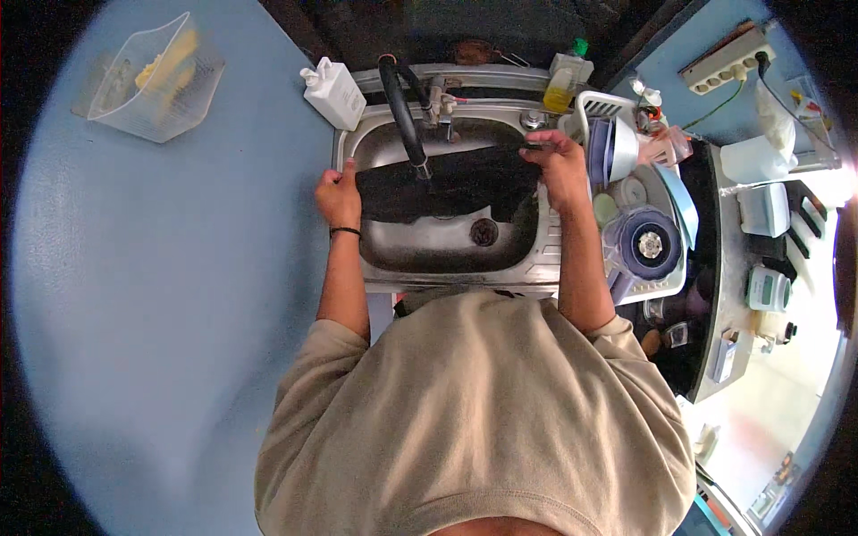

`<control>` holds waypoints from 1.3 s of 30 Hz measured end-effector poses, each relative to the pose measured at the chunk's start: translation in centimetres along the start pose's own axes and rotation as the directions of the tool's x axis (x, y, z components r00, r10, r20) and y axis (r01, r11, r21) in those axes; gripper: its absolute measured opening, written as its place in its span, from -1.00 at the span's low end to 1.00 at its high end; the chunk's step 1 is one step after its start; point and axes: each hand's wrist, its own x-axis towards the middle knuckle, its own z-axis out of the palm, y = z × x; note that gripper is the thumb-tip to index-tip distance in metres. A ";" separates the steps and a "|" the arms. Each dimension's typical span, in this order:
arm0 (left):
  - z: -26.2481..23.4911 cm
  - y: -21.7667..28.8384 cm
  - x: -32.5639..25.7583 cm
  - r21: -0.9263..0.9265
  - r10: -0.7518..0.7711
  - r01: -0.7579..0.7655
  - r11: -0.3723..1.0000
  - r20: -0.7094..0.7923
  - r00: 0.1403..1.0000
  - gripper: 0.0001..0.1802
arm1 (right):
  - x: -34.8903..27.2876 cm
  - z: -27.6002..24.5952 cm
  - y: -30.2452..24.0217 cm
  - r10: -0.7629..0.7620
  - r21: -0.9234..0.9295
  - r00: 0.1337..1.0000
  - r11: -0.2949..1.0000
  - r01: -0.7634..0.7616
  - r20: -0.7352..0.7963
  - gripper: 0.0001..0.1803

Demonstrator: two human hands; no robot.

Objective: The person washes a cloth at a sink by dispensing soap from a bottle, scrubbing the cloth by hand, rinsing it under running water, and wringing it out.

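Observation:
A dark, limp piece of black cloth [465,183] is stretched across the steel sink [420,256], its lower edge uneven. My left hand [340,198] is closed on its left end at the sink's left rim. At the far right, my right hand [559,168] pinches the other end, with some fingers raised. The black flexible faucet [399,107] curves down over the middle of the cloth, its metal tip just above or touching it; I cannot tell which. Below the cloth shows the round drain [483,232].
A white bottle [334,94] stands at the sink's back left corner, a yellow liquid bottle [565,80] at the back right. Right of the sink, a white dish rack [657,288] holds bowls and containers. A power strip [730,59] hangs on the right wall; a clear wall holder [165,107] is far left.

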 end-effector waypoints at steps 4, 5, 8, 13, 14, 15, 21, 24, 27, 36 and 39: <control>2.6 -0.7 -1.1 -0.116 -0.069 0.075 0.990 0.061 0.996 -0.47 | -1.2 0.3 -2.8 -0.249 -0.063 0.965 0.968 0.244 -0.085 -0.74; 3.1 -0.7 -1.4 -0.117 -0.068 0.075 0.990 0.061 0.996 -0.47 | -1.8 0.4 -4.0 -0.250 -0.063 0.965 0.968 0.245 -0.086 -0.74; 3.5 2.0 -3.3 -0.091 -0.094 0.111 0.990 0.179 0.979 -0.48 | -3.1 0.4 -6.4 -0.250 -0.247 0.961 0.945 0.216 -0.118 -0.75; 6.1 2.8 -6.3 -0.340 0.071 0.011 0.940 0.227 0.971 -0.45 | -4.2 0.4 -8.7 -0.359 -0.175 0.926 0.925 0.337 -0.117 -0.75; 5.9 3.9 -7.1 -0.222 0.044 0.033 0.975 0.335 0.941 -0.45 | -4.1 0.4 -8.6 -0.361 -0.176 0.926 0.924 0.338 -0.115 -0.75; 5.9 4.8 -7.5 -0.100 0.005 0.043 0.994 0.438 0.899 -0.45 | -3.9 0.2 -8.5 -0.357 -0.184 0.926 0.925 0.333 -0.120 -0.75; 5.2 7.3 -7.7 -0.329 0.208 -0.008 0.944 0.579 0.788 -0.48 | -3.7 -0.2 -8.2 -0.360 -0.218 0.921 0.921 0.324 -0.149 -0.76; 6.4 5.5 -7.0 -0.290 0.172 -0.032 0.956 0.471 0.865 -0.50 | -3.5 0.3 -8.2 -0.377 -0.268 0.912 0.906 0.328 -0.160 -0.74; 6.2 2.9 -6.3 -0.460 0.259 -0.061 0.886 0.379 0.888 -0.49 | -2.3 0.4 -6.8 -0.359 -0.260 0.925 0.912 0.318 -0.127 -0.71; -2.8 0.0 -2.4 -0.189 0.172 -0.153 0.970 0.083 0.982 -0.39 | 1.3 2.6 2.2 -0.231 -0.427 0.951 0.854 0.299 0.204 -0.75; -6.1 0.8 -2.2 -0.133 0.216 -0.235 0.963 -0.144 0.966 -0.42 | 1.7 4.6 3.9 -0.213 -0.535 0.942 0.780 0.324 0.260 -0.78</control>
